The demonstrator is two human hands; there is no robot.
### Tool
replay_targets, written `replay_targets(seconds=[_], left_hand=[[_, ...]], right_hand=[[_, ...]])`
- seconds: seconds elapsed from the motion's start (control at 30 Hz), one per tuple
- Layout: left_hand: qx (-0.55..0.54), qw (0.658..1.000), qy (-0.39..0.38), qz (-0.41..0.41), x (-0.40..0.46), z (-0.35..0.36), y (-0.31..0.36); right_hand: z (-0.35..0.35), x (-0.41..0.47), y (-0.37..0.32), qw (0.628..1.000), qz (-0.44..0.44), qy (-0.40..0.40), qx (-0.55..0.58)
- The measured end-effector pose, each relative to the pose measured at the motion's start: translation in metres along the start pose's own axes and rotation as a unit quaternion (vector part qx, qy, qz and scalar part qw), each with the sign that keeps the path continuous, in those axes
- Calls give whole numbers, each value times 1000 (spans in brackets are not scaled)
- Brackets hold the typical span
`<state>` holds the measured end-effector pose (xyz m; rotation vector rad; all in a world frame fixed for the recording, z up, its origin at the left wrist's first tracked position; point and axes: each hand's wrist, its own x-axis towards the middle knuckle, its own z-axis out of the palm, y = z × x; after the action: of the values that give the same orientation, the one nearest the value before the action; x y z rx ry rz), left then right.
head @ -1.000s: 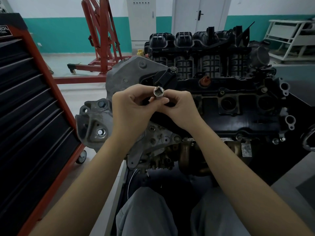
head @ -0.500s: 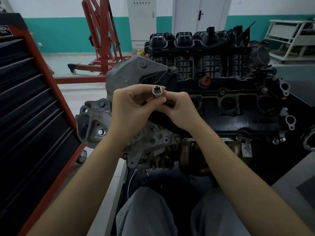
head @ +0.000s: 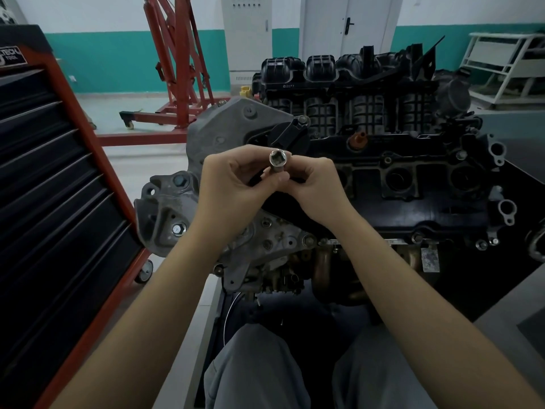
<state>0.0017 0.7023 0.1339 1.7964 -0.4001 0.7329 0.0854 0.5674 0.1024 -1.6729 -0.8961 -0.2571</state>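
The left hand (head: 233, 190) and right hand (head: 317, 187) each hold a narrow fingertip grip on the socket (head: 277, 161), open end up, above the engine's (head: 413, 178) near-left corner; it seems under inspection, and next needs square seating on its drive.

A grey worktop (head: 501, 308) carries the engine (head: 383, 202), which stands upright on a black area in the middle of the worktop. Around it is the pale floor (head: 141, 166). On the floor, at the left, a red tool cabinet (head: 59, 216) stands on a small castor (head: 144, 271), near the engine. Further back, a red hoist (head: 177, 84) rests on wheeled legs. A white rack (head: 507, 69) stands far at the right.
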Motion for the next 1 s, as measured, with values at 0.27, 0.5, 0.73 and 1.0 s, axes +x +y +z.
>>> replay_targets(seconds=[0.27,0.5,0.73,1.0], left_hand=[[-15,999,27,-9,0,0,-2],[25,998,54,11,-1,3,-1],[-54,998,10,-6,-1,1,-2],[-16,999,31,20,-2,3,-1]], right_hand=[[0,0,2,1000,-13,-21,-19],[0,-1,0,1000,-7,17,2],[0,-1,-2,1000,1,-8,-7],[-1,-1,-3,1000,-5,-20,-13]])
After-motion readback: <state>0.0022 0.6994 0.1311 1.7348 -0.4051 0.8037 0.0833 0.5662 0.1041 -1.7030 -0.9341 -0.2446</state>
